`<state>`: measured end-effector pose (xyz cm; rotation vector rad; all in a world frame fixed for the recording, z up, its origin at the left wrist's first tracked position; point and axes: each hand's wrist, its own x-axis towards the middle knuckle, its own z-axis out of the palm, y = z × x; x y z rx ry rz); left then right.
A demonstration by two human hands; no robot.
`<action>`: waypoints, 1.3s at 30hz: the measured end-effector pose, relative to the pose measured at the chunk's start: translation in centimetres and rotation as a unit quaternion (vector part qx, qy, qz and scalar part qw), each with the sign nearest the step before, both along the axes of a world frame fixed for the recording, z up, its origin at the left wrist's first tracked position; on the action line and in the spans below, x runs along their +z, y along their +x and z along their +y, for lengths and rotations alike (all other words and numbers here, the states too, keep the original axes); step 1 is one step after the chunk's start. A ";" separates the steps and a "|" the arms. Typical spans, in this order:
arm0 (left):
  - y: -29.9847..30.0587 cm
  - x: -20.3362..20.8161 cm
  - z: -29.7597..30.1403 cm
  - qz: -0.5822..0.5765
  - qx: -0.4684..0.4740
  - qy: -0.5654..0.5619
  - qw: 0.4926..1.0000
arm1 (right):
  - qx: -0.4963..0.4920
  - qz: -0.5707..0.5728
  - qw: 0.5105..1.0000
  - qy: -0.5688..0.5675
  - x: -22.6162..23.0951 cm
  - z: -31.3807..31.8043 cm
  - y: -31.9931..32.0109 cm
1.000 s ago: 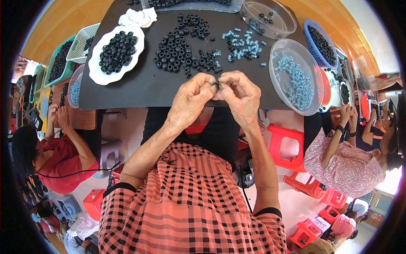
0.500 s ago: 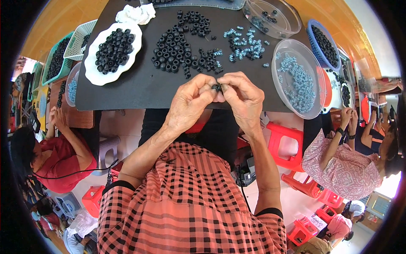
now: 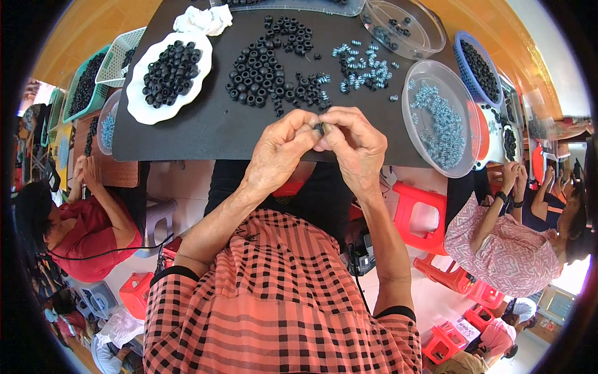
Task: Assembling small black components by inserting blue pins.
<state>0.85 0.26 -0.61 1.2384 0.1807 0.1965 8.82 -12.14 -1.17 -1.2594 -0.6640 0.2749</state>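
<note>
Over the near edge of the dark table, my left hand point(image 3: 278, 148) and my right hand point(image 3: 357, 144) meet fingertip to fingertip. Both pinch one small dark bead-like piece point(image 3: 319, 128), mostly covered by the thumbs and fingers. Just beyond them lies a loose heap of black round pieces with holes point(image 3: 256, 78). To its right are scattered small blue-and-white striped coil-like pieces point(image 3: 369, 70), some mixed with black ones. At left, a white scalloped plate point(image 3: 138, 107) carries a mound of black round pieces.
A shallow clear round tray point(image 3: 460, 82) of striped pieces stands at right, with a clear round container point(image 3: 430, 45) behind it. Crumpled white tissue point(image 3: 202, 22) lies beyond the plate. Red stools point(image 3: 420, 218) stand at right. People point(image 3: 93, 234) work on both sides.
My fingertips have closed further over the small dark piece, so less of it shows. The hands stay in nearly the same place; the table's contents appear slightly shifted right in the view.
</note>
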 end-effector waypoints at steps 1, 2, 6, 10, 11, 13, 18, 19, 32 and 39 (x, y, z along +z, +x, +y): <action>0.0 0.0 -0.1 0.000 0.001 0.000 1.000 | 0.003 0.002 1.000 0.003 0.0 0.0 0.0; -0.1 0.0 -0.1 -0.002 0.004 -0.001 1.000 | 0.003 0.002 1.000 0.003 0.0 0.1 -0.1; -0.1 -0.6 0.2 -0.009 0.001 0.017 1.000 | -0.004 0.007 0.999 -0.032 0.3 0.1 -0.3; 0.1 -0.7 0.2 -0.016 0.002 -0.054 0.998 | -0.020 -0.077 0.992 -0.096 0.4 -0.2 -0.3; 0.2 -0.7 0.3 -0.006 0.002 -0.061 0.998 | -0.018 -0.077 0.992 -0.096 0.6 -0.3 -0.2; 0.2 -0.5 0.3 0.005 0.002 -0.068 0.998 | -0.068 -0.222 0.957 -0.174 1.2 -0.3 -0.2; 0.1 -0.5 0.5 0.010 -0.013 -0.046 0.999 | -0.104 -0.305 0.932 -0.163 0.7 0.1 0.0; 0.1 -0.4 0.4 0.010 -0.012 -0.046 0.999 | -0.109 -0.308 0.931 -0.162 0.7 0.2 0.0; 0.0 0.1 0.4 0.028 -0.001 -0.067 0.997 | -0.114 -0.324 0.930 -0.129 0.0 0.8 -0.1; 0.0 -0.1 0.7 0.019 -0.025 -0.065 0.997 | -0.104 -0.274 0.943 -0.156 0.5 0.6 -0.2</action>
